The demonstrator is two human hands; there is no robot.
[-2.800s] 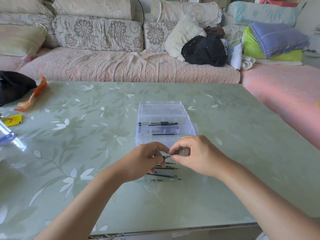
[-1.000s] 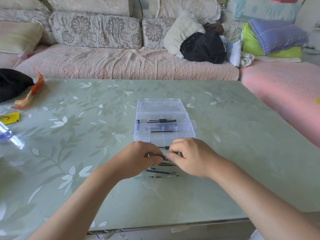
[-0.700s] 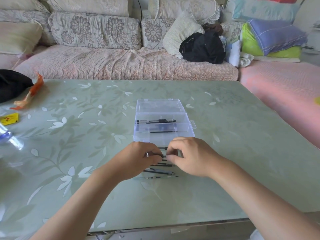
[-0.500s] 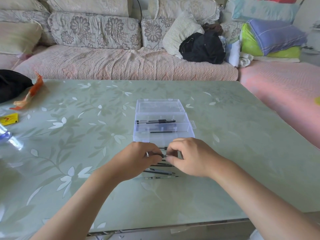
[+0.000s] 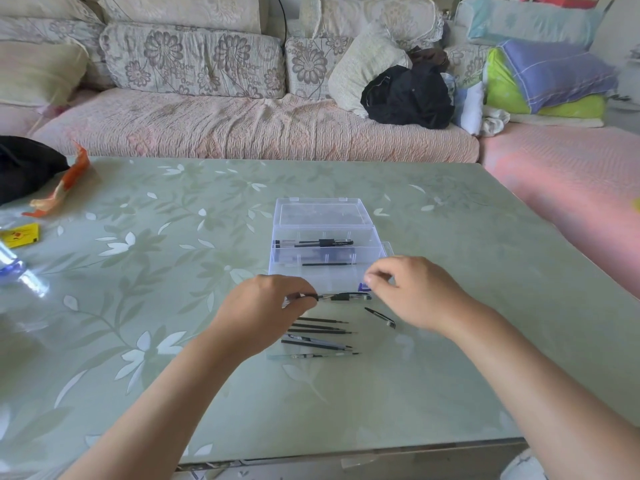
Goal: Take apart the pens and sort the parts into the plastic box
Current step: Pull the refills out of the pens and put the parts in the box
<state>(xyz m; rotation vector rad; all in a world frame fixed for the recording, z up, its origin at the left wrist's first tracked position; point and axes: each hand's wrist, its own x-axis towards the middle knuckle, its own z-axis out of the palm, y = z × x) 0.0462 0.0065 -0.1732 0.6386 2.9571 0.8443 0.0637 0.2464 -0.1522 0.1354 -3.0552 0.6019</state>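
Note:
A clear plastic box [image 5: 379, 252] stands open mid-table, its lid [image 5: 322, 214] folded back. A back compartment holds black-capped pens [image 5: 313, 242]; the one in front of it holds a thin black refill [image 5: 329, 264]. My left hand [image 5: 263, 315] grips one end of a clear pen barrel [image 5: 346, 296] just in front of the box. My right hand [image 5: 415, 294] is apart from the barrel's other end, its fingertips pinched on a small blue piece [image 5: 363, 287]. Loose refills [image 5: 322, 325], further pens [image 5: 315, 344] and a black clip-like part [image 5: 381, 317] lie on the table below my hands.
On the green floral table [image 5: 138, 271] at the far left are a black bag [image 5: 20, 168], an orange wrapper [image 5: 59, 188], a yellow card [image 5: 20, 234] and a clear plastic item [image 5: 17, 271]. A sofa [image 5: 242, 126] with cushions runs behind the table.
My hands were together on one pen; now the right hand has pulled away to the right with a small blue piece. A black part now lies on the table.

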